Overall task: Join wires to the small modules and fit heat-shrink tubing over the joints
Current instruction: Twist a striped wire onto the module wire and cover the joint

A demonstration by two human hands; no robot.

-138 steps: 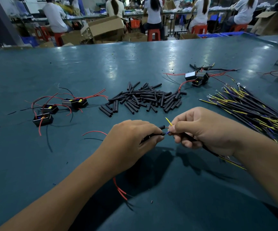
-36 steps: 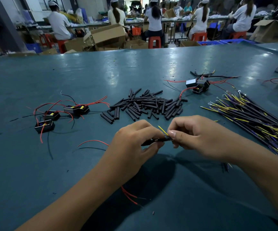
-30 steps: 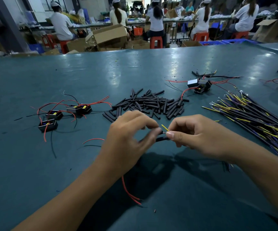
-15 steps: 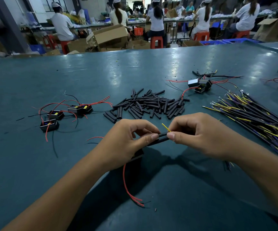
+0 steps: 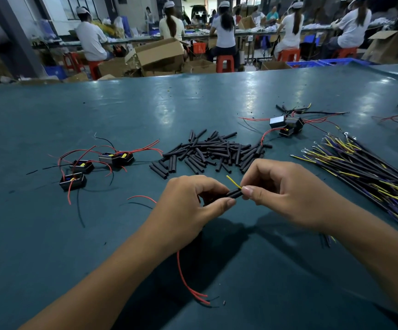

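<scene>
While two hands [image 5: 236,198] pinch one sleeve [image 5: 234,193] — three modules [image 5: 97,166] lie left.

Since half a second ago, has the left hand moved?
No clear move: the left hand sits just below the tube pile as before, pinching the black tube.

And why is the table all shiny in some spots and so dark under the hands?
Head view: lamps overhead bounce off the glossy table, leaving pale glare patches at the far middle and right. The left hand and right hand block that light, so dark shadows pool beneath them and the forearms. The wide lens bends the table's far edge, and the people behind look soft.
</scene>
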